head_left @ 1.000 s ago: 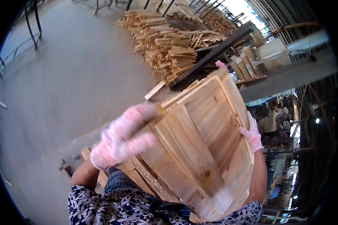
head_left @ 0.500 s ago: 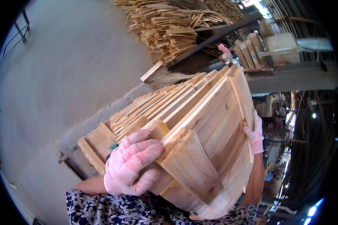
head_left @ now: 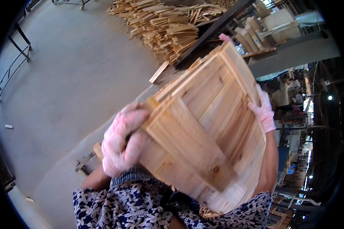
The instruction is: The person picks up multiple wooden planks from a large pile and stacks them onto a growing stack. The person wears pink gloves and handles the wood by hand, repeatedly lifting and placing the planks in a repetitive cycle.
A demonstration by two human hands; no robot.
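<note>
I hold a wide panel of joined pale wooden boards (head_left: 214, 103), tilted in front of my body. A crosspiece (head_left: 195, 143) runs along its left side and a second one (head_left: 239, 70) along its far right side. My left hand (head_left: 122, 139), in a pink-and-white knit glove, is closed on the left edge, its thumb bent toward the panel. At the opposite edge my right hand (head_left: 264, 110), gloved alike, grips with the thumb on the front face and the fingers partly hidden behind. More wooden edges show just behind the panel's upper rim.
Scrap wood (head_left: 160, 28) lies heaped on the floor at the back, beside a dark slanting beam (head_left: 214, 32). A loose wooden strip (head_left: 159, 72) lies before it. A metal rack frame (head_left: 26, 49) stands far left. Several upright pale boards (head_left: 252, 34) stand at the back right.
The panel has risen and swung slightly, both hands moving with it. The row of stacked wooden pieces behind it is now mostly hidden. My view has shifted, showing more floor at left.
</note>
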